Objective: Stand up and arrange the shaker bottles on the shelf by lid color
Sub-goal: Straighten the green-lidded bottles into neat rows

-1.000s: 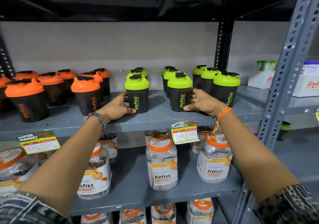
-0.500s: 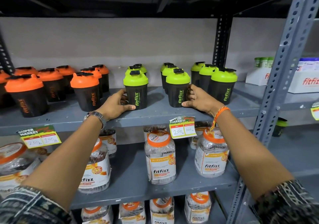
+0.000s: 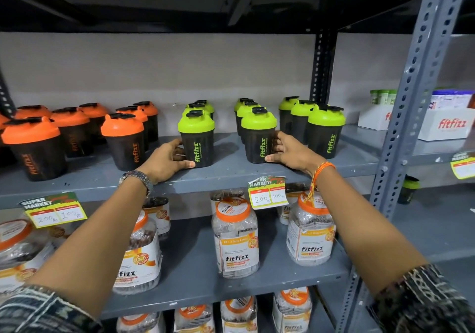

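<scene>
On the grey shelf (image 3: 231, 176), all shaker bottles are seen upright, long axes vertical. Landmark taken: the front green-lid bottle (image 3: 196, 140) near the shelf's middle. It is cupped at its base by the left hand (image 3: 167, 162), thumb laid along the foot, fingers wrapped behind; contact is plain, but grip firmness cannot be told. Just right of the landmark, a second green-lid bottle (image 3: 258, 137) is cupped the same way from its right side by the right hand (image 3: 288, 151). A clear gap is left between the two held bottles. Farther right of the landmark, a third green-lid column (image 3: 326, 132) is stood; left of it, the orange-lid bottles (image 3: 123, 140) are grouped. Sorting by colour is judged nearly done. Each bottle lies directly ahead of its own hand, so a short slide for even spacing is probably called for; tipping is the risk.
</scene>
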